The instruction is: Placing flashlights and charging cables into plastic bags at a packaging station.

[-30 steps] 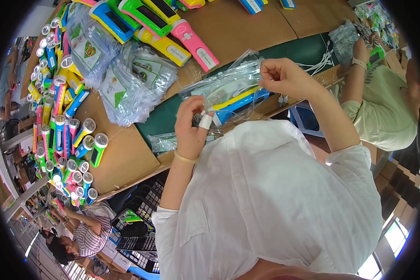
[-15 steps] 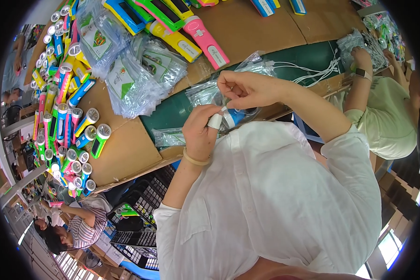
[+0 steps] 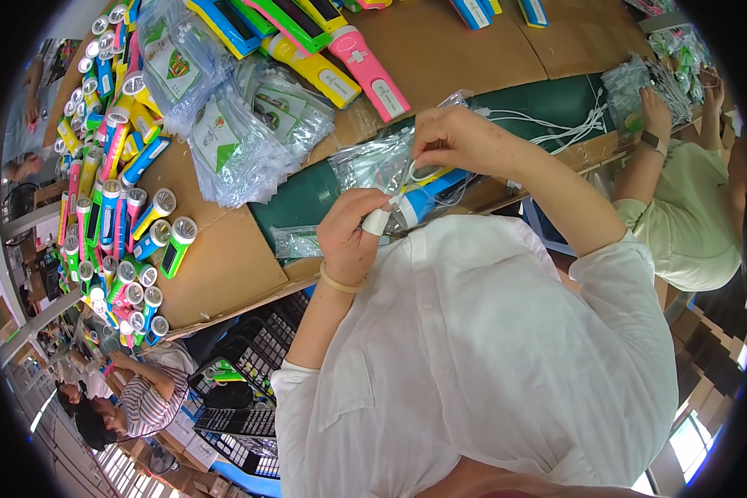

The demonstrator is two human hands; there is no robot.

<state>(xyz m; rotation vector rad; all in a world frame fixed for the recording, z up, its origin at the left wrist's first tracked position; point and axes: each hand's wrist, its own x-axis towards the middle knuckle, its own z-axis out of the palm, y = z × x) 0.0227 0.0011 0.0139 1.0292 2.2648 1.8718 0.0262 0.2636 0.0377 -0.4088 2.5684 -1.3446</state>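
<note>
My left hand (image 3: 350, 232) is closed, its fingertips pinched at a small pale end beside the head of a blue and yellow flashlight (image 3: 423, 199). A white wrap (image 3: 376, 222) covers one of its digits. Just to the right and above, my right hand (image 3: 465, 141) is closed on a looped white cable (image 3: 426, 173), which seems to run down toward the left fingertips. The flashlight lies under both hands at the table edge, close to my shirt. Clear plastic bags (image 3: 363, 166) are spread behind the hands.
Stacked clear bags with printed cards (image 3: 232, 149) lie at the left, beside many colourful flashlights (image 3: 112, 199). More flashlights (image 3: 373, 75) lie ahead. White cables (image 3: 548, 124) stretch right toward a co-worker's hand (image 3: 656, 116). Black crates (image 3: 241, 390) stand below the table's left edge.
My right hand has moved right and away from my left, drawing out a white cable loop. More of the flashlight shows now. My left hand has shifted slightly left and down.
</note>
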